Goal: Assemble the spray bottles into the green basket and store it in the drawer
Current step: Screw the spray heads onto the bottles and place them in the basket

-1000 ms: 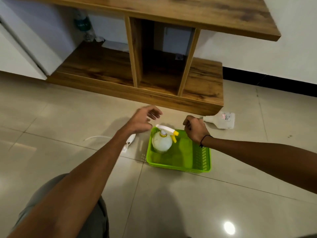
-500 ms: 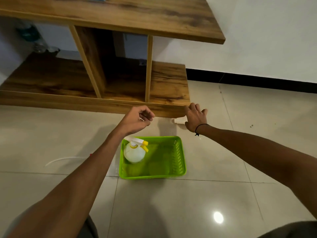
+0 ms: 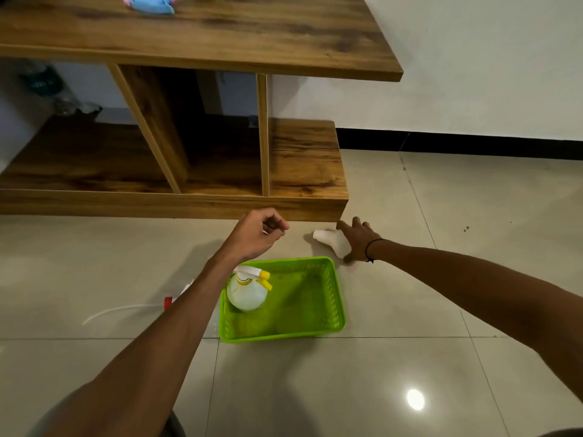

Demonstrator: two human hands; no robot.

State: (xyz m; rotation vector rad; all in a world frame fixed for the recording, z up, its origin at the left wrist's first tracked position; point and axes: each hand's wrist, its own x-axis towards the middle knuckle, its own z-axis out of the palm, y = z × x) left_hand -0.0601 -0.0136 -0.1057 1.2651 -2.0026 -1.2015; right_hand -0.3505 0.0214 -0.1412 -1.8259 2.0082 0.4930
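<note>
A green basket [image 3: 337,298] sits on the tiled floor. In its left part stands a round white spray bottle [image 3: 246,294] with a white and yellow trigger head. My left hand [image 3: 257,233] hovers above the basket's far left corner, fingers curled with nothing in them. Right of it, a white bottle [image 3: 329,239] without a head lies on the floor by the cabinet's corner, neck pointing left. My right hand [image 3: 359,239] is wrapped over its body, hiding most of it.
A loose spray head with a red nozzle [image 3: 168,302] and a long white tube [image 3: 120,310] lies on the floor left of the basket, partly behind my left forearm. A low wooden shelf unit [image 3: 303,171] stands just beyond, with a blue item [image 3: 151,3] on top.
My right hand has come down from the cabinet's corner onto the white bottle and closed around it. My left hand has stayed curled above the basket. The view has shifted closer.
</note>
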